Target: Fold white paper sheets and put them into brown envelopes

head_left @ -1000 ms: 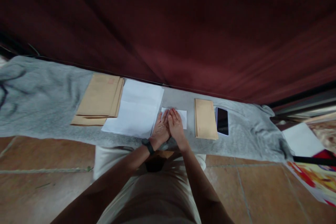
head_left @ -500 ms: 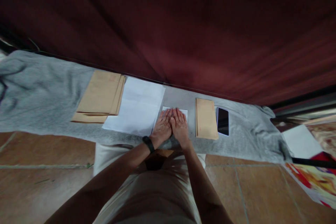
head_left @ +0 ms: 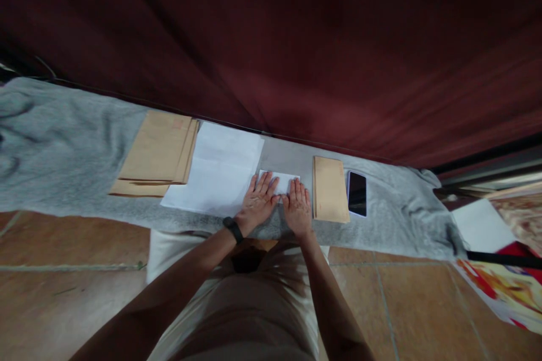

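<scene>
A small folded white paper (head_left: pixel 284 181) lies flat on the grey cloth in front of me. My left hand (head_left: pixel 259 200) rests palm down over its left part, fingers stretched out. On its right part lies my right hand (head_left: pixel 297 207), also flat with the fingers extended. The thumbs almost meet at the paper's near edge, which the hands partly hide. Left of the folded piece is a stack of large white paper sheets (head_left: pixel 218 166), its right edge close to my left hand. Beside my right hand sits a small pile of brown envelopes (head_left: pixel 331 189).
Larger brown envelopes (head_left: pixel 156 146) are stacked left of the white sheets. A phone (head_left: pixel 357 194) with a dark screen lies right of the small envelopes. Grey cloth (head_left: pixel 398 214) covers the narrow bench, and a dark red curtain (head_left: pixel 271 56) hangs behind it. Colourful packaging (head_left: pixel 503 287) is at the lower right.
My hands have slid apart from the middle of the folded paper, left hand leftward and right hand rightward. More of the paper now shows between them.
</scene>
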`<move>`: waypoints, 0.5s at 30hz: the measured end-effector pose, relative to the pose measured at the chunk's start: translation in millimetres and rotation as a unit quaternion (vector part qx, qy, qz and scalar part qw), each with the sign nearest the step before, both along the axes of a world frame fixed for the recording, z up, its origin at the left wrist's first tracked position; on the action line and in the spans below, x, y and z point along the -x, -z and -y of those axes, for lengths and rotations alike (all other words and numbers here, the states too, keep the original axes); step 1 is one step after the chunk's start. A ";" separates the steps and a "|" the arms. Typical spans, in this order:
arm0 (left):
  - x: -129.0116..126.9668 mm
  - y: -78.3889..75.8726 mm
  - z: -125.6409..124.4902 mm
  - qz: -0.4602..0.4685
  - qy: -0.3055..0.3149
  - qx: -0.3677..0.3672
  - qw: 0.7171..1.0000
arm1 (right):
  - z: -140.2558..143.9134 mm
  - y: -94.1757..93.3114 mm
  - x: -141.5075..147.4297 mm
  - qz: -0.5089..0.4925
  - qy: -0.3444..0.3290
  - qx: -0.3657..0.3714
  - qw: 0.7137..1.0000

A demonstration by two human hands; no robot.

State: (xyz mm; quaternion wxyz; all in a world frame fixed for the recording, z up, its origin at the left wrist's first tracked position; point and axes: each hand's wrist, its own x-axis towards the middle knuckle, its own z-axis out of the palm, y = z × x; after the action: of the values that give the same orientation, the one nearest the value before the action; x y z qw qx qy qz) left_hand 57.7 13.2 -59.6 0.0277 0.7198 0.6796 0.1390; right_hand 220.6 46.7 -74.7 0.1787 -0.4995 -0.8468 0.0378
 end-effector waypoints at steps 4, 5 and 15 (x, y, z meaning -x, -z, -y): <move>7.6 2.0 -0.4 0.010 -0.015 -0.014 1.000 | 4.0 0.8 -4.5 -0.012 0.007 -0.006 1.000; 9.6 1.8 -0.8 0.011 -0.018 -0.016 1.000 | 5.0 0.9 -5.3 -0.014 0.011 -0.008 1.000; 14.5 0.1 -6.5 0.006 -0.061 -0.023 0.998 | 11.3 3.9 -11.8 -0.013 0.031 -0.015 0.999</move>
State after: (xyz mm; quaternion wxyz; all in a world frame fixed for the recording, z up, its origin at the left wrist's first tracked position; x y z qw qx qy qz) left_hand 43.2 19.7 -59.7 0.0063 0.6766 0.7187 0.1601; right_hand 232.4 35.4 -78.6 0.1980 -0.5225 -0.8289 0.0263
